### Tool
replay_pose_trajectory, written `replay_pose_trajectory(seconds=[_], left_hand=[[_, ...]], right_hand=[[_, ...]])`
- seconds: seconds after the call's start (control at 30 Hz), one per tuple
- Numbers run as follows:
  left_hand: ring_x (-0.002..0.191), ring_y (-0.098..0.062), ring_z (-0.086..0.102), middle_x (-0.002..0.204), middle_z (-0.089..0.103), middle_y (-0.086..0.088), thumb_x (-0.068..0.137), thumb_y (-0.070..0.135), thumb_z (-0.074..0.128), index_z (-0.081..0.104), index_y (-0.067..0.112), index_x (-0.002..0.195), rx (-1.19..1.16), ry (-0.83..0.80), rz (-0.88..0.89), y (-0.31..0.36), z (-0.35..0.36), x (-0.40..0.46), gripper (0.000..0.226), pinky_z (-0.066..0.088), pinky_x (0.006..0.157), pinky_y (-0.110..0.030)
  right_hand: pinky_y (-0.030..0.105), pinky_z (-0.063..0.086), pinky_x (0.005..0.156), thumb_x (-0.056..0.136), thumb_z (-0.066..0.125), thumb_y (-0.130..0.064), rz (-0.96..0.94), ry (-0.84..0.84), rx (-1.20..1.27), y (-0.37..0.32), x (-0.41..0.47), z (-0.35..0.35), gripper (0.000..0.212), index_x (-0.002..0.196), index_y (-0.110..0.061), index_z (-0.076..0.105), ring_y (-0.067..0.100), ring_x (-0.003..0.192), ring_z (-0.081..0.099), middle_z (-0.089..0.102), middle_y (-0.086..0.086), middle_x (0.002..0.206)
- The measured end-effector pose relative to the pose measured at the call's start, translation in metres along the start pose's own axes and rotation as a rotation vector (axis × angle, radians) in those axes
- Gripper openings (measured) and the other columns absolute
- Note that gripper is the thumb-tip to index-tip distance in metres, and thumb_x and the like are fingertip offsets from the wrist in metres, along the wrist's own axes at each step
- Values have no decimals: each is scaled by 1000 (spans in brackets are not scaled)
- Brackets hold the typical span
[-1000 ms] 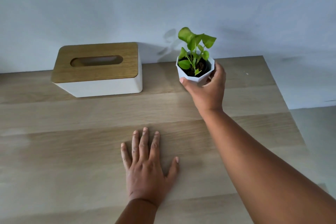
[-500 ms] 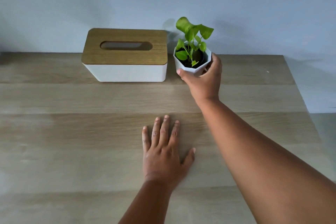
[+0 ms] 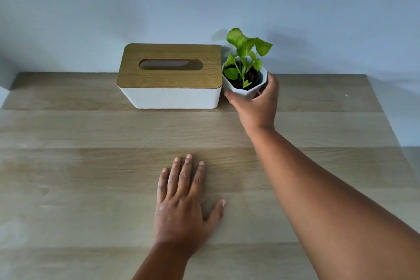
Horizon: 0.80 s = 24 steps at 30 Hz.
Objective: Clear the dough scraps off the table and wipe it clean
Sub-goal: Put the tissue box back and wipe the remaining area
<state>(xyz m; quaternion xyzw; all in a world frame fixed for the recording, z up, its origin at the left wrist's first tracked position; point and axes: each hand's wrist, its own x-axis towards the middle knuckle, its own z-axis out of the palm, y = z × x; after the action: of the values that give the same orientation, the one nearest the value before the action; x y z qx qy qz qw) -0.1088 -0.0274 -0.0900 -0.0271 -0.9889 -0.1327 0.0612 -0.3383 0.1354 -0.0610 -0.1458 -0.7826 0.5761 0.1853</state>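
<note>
My right hand is wrapped around a small white faceted pot holding a green plant, at the back of the wooden table. The pot sits right beside the tissue box, close to the wall. My left hand lies flat on the table near the middle, palm down, fingers slightly spread, holding nothing. A tiny pale speck lies on the table at the back right. No cloth shows in this view.
A white tissue box with a wooden lid and an oval slot stands at the back centre against the pale wall. The table's right edge drops off to a grey floor. Faint pale smears mark the left part of the table.
My right hand has carried the plant pot leftward until it is next to the tissue box. The view has shifted, bringing the box toward the centre. My left hand has stayed flat.
</note>
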Motion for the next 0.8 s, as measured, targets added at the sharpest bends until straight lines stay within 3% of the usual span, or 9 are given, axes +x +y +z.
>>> replay_pose_trajectory(seconds=[0.37, 0.8], left_hand=[[157, -29, 23, 166, 33, -8, 79, 72, 62, 48, 17, 153, 2, -24, 0, 3, -4, 1, 93, 27, 122, -58], [156, -30, 25, 165, 35, -9, 78, 71, 63, 51, 16, 151, -8, -33, 0, 4, -7, 4, 93, 29, 120, -59]], right_hand=[[39, 54, 102, 50, 100, -42, 27, 13, 15, -1, 10, 11, 102, 136, -19, 52, 14, 122, 62, 62, 0, 130], [38, 51, 106, 56, 99, -32, 8, -25, 41, -4, 6, 7, 103, 142, -15, 46, 15, 127, 58, 58, 4, 135]])
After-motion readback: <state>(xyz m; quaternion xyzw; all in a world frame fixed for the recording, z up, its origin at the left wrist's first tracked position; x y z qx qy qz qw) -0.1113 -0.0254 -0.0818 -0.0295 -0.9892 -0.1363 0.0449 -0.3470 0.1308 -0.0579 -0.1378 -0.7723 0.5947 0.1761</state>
